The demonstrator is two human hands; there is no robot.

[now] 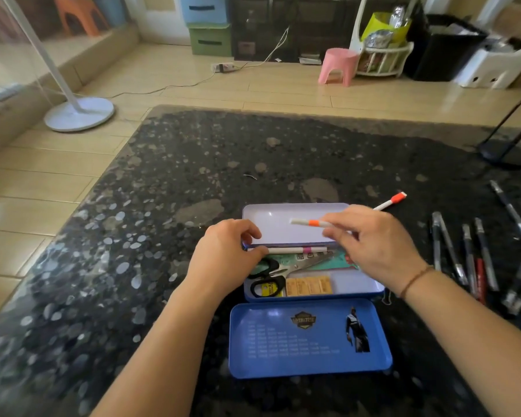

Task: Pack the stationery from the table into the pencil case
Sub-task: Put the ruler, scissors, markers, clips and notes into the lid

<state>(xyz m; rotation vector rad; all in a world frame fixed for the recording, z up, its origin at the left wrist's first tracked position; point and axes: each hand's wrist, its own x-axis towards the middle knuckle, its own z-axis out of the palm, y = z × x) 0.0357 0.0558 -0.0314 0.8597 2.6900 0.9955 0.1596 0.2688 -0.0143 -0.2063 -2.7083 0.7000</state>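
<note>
The blue tin pencil case [358, 288] lies open on the dark stone table [253, 152], its white-lined lid [271, 227] raised at the back. Inside lie black-handled scissors [268, 273], orange packets [309, 285], a green item [331, 261] and a white pen with a pink band [295, 250]. My left hand [223, 257] grips the case's left end, thumb touching that pen. Over the case, my right hand [379, 245] pinches a white pen with an orange band [312, 223]. An orange-capped end [399, 197] sticks out behind this hand; I cannot tell whether it is the same pen.
A blue printed tray [310, 338] lies just in front of the case. Several dark and red pens [469, 254] lie loose on the table to the right. A black wire stand [506, 145] sits at the far right. The table's left edge drops to the tiled floor.
</note>
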